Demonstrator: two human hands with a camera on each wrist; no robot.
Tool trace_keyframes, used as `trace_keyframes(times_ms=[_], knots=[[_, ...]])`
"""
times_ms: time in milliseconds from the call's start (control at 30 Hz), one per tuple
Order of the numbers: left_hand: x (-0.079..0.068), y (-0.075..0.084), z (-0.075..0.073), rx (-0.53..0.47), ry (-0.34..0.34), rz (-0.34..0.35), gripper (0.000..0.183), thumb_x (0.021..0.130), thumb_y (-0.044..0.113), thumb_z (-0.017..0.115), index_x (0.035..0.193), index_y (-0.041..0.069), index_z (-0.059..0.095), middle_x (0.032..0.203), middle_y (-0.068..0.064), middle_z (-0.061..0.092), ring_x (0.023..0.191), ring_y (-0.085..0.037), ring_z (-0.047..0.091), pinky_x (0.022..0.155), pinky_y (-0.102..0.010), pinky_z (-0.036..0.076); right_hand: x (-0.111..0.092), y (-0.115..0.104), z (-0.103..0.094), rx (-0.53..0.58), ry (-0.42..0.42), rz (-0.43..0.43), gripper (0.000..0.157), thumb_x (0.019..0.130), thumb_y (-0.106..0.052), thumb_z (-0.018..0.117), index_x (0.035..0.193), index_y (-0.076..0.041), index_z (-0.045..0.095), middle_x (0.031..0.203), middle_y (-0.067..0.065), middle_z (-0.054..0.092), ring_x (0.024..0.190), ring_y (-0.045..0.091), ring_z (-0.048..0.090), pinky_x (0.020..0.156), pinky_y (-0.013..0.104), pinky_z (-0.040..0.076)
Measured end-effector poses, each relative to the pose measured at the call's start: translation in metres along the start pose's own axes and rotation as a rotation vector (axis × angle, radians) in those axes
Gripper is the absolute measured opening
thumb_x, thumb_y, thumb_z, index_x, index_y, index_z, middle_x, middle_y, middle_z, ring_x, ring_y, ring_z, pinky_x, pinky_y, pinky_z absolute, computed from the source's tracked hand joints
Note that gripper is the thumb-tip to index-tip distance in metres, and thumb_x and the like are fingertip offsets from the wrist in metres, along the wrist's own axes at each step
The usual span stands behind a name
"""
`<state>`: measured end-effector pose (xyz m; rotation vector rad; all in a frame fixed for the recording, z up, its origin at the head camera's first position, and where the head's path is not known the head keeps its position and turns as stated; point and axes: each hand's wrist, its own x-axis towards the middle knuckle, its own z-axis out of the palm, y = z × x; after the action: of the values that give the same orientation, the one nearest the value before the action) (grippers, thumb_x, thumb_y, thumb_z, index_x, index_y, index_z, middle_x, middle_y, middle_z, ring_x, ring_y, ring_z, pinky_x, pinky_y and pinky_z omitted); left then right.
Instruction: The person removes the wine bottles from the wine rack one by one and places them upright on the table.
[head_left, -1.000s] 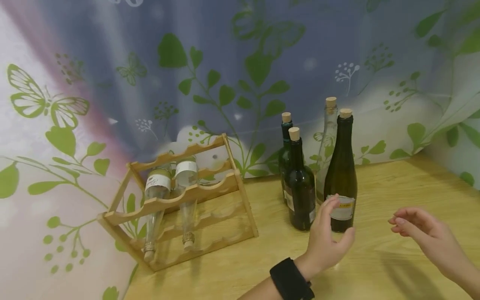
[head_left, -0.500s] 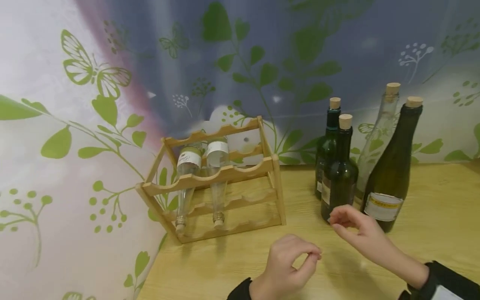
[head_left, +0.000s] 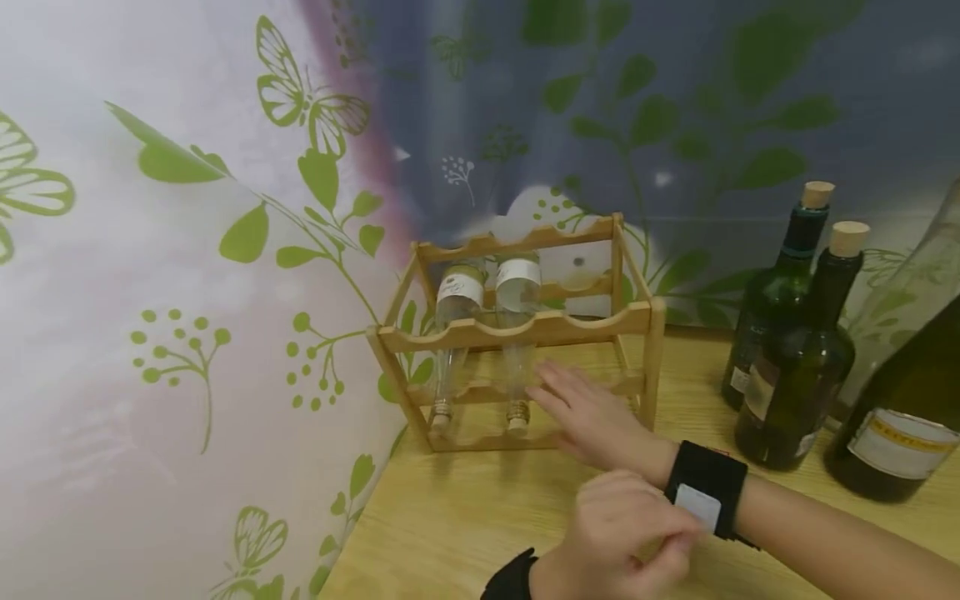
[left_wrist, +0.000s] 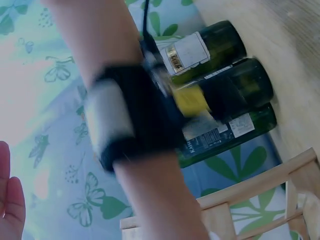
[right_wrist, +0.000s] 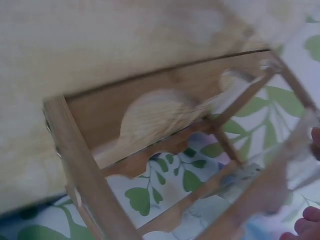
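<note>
- Right hand [head_left: 588, 412]: positioned at the front of the rack, fingers extended and grasping nothing. It was smeared by motion; contact with the glass could not be determined.
- Left hand [head_left: 618, 529]: located lower in the head view, closer to the person, with fingers loosely bent and nothing seen in them. It was blurred also.
- Principal item: a clear glass bottle with a plain white label [head_left: 517, 287], set in the upper tier of a light wooden rack with scalloped rails [head_left: 637, 320].
- Governing relation: this bottle lay just to the left of the right fingertips. Its long axis ran from back to front of the rack, base high at the rear, corked neck sloping down toward the person. The right hand pointed obliquely across that axis, beside the neck; it was the nearer of the two.
- Adjacent item: a clear glass bottle with a printed script label [head_left: 460, 287] lay to the left in the same tier, neck also down.
- Support: the rack stood on the pale wood-grain counter [head_left: 420, 521].
- Standing items, to the right of the rack: a slim dark green corked bottle [head_left: 772, 312], a broad-shouldered dark corked bottle [head_left: 795, 383] and a large green bottle with a yellow-banded label [head_left: 900, 442], all upright.
</note>
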<state>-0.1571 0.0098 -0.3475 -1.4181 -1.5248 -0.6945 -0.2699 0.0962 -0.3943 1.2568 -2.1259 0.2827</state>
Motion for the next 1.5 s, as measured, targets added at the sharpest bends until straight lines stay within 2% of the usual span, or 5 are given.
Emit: trace_keyframes(times_ms=[300,767,933,1100,1500], knots=[[0.014,0.008,0.000,0.008,-0.068,0.012,0.009,0.071,0.007,0.062,0.075,0.011,0.070,0.067,0.009,0.066,0.064,0.003,0.058,0.069,-0.005,0.040,0.011,0.016,0.020,-0.212,-0.018,-0.031,0.065,0.067,-0.014,0.073,0.125,-0.007,0.044,0.132,0.018,0.043,0.124,0.030,0.038,0.094,0.045,0.038],[0.004,0.009,0.005,0.018,-0.092,0.009,0.011,0.072,0.009,0.062,0.078,0.014,0.070,0.068,0.011,0.066,0.067,0.003,0.057,0.071,-0.007,0.040,0.025,0.019,0.027,-0.219,-0.014,-0.104,0.032,0.075,-0.014,0.069,0.103,-0.012,0.054,0.124,0.014,0.050,0.121,0.029,0.042,0.090,0.045,0.041],[0.006,0.009,0.004,0.010,-0.094,-0.020,0.011,0.075,0.008,0.060,0.076,0.013,0.070,0.065,0.011,0.064,0.063,0.004,0.055,0.069,-0.005,0.039,0.020,0.025,0.026,-0.212,0.093,-0.203,0.004,0.086,-0.012,0.056,0.084,-0.012,0.053,0.111,0.010,0.057,0.111,0.027,0.050,0.084,0.047,0.043],[0.004,0.007,0.003,0.026,-0.059,-0.029,0.015,0.079,0.008,0.055,0.073,0.012,0.068,0.061,0.010,0.062,0.058,0.004,0.052,0.066,-0.004,0.037,0.016,0.019,0.026,-0.109,0.243,-0.287,0.034,0.097,-0.012,0.026,0.075,-0.012,0.052,0.098,0.008,0.063,0.101,0.026,0.057,0.079,0.053,0.045],[0.005,0.003,-0.001,0.004,-0.039,0.077,0.013,0.077,0.008,0.056,0.074,0.011,0.068,0.065,0.009,0.065,0.062,0.003,0.057,0.069,-0.006,0.041,-0.004,-0.021,0.004,0.111,0.408,-0.423,0.028,0.096,-0.011,0.033,0.089,-0.010,0.060,0.096,0.008,0.062,0.108,0.027,0.053,0.105,0.049,0.019]])
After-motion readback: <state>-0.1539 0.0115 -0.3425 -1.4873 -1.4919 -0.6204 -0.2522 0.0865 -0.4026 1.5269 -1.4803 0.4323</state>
